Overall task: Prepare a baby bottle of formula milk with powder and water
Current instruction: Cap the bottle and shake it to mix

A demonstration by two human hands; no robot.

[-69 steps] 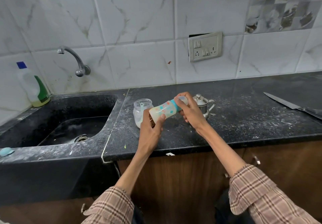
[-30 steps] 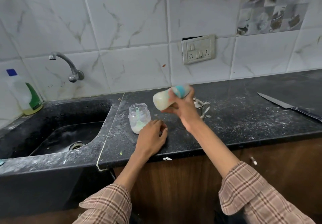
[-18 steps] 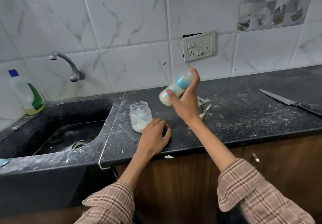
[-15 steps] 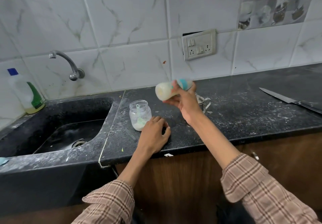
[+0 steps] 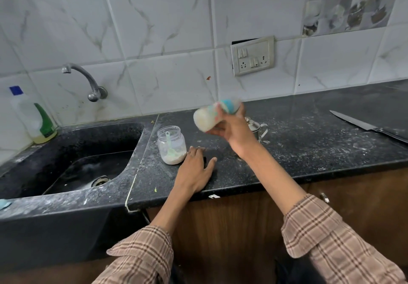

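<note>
My right hand [image 5: 233, 130] grips a baby bottle [image 5: 207, 119] with a teal collar and milky liquid inside. It is held in the air above the counter, lying nearly sideways with its base toward the left, and it looks motion-blurred. My left hand [image 5: 195, 168] rests flat on the black counter [image 5: 298, 149], fingers spread, just right of a clear glass jar [image 5: 171, 144]. The jar holds white powder and a pale green scoop, and it has no lid on.
A small steel pot with a lid [image 5: 256, 126] stands behind my right hand. A knife [image 5: 364, 126] lies at the far right of the counter. The black sink [image 5: 72, 162], a tap [image 5: 86, 80] and a detergent bottle [image 5: 35, 118] are on the left.
My left hand let go of the bottle and came down onto the counter by the jar. My right hand has been swinging the bottle up and down in the air.
</note>
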